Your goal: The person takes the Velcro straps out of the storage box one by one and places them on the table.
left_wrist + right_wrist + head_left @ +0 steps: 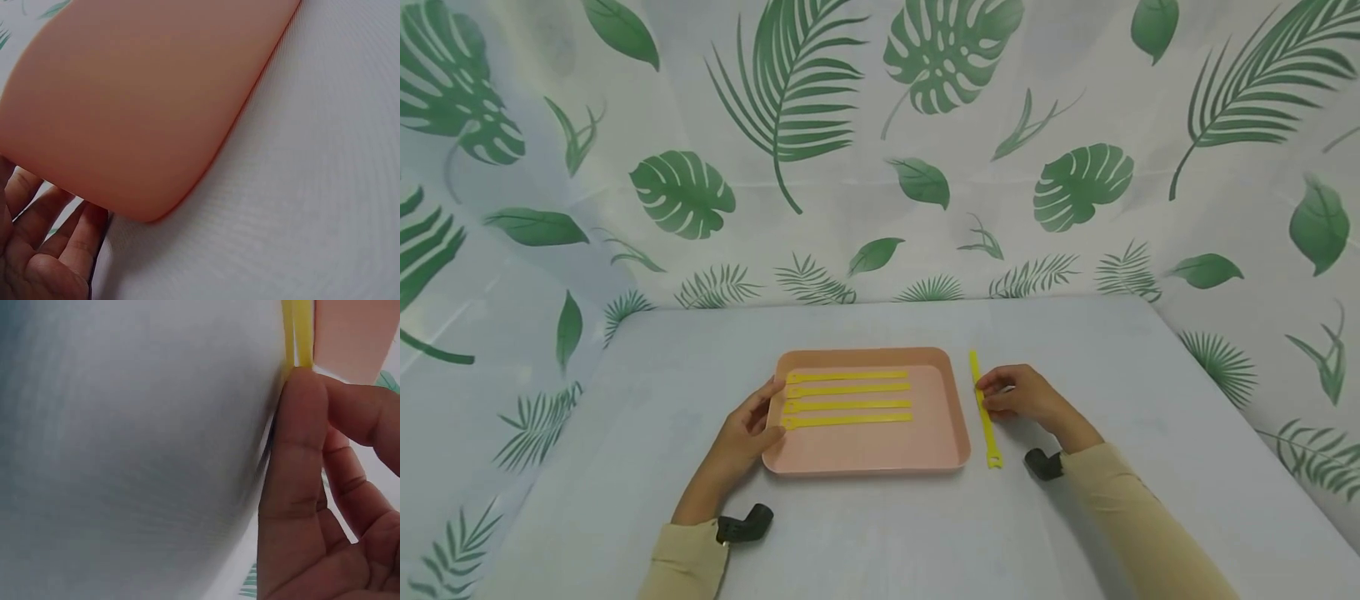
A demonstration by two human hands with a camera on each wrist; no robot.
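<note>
A pink tray (pixel 865 454) lies on the table, and several yellow cable straps (pixel 850 406) rest in it side by side, their slotted ends toward its left wall. My left hand (pixel 747 429) grips the tray's left edge; in the left wrist view its curled fingers (pixel 81 240) are at the tray wall (pixel 144 125). Just right of the tray, my right hand (pixel 1022 393) pinches another yellow cable strap (pixel 988 437) near its middle, slotted end toward me. In the right wrist view, thumb and fingertip meet on this strap (pixel 303 334).
A white cloth (pixel 880 542) covers the table. Behind it and at both sides hangs a white sheet (pixel 850 225) printed with green leaves. Black wrist mounts (pixel 747 525) sit at both cuffs.
</note>
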